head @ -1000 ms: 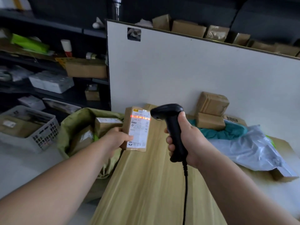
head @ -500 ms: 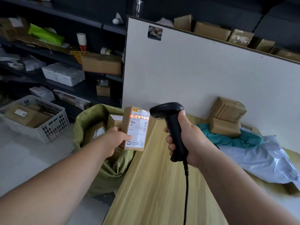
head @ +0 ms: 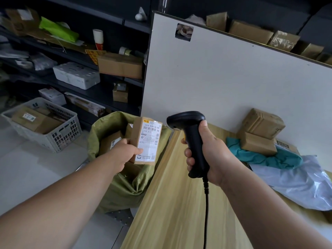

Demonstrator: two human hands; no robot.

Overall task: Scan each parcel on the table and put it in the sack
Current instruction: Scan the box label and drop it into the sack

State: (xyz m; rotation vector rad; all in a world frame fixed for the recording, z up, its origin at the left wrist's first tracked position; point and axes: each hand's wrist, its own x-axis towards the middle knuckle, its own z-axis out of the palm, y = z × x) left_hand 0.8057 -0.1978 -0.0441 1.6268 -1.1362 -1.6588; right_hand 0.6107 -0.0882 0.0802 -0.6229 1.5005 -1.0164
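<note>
- Nearest: pale wooden table (head: 170, 203), stretching away from the bottom edge, with a black cable (head: 206, 212) hanging over it.
- Right hand (head: 213, 155) above the tabletop, fingers wrapped firmly round the grip of a black scanner (head: 190, 130), nose aimed left.
- Left hand (head: 124, 153) level with it, pinching a small brown parcel (head: 146, 141) upright, thumb on the white label and fingers behind.
- Parcel held just off the table's left edge, over the open mouth of the green sack (head: 125, 187), near the scanner head but not touching it.
- Inside the sack: more brown boxes (head: 109, 141).
- Farther along the table, to the right: a grey poly bag (head: 296, 184), then a teal bag (head: 265, 157), then two stacked boxes (head: 260, 133) against a white board (head: 224, 72).
- On the floor at left: a white basket (head: 61, 135) holding boxes.
- Farthest: dark shelves (head: 100, 90) loaded with boxes and packets.
</note>
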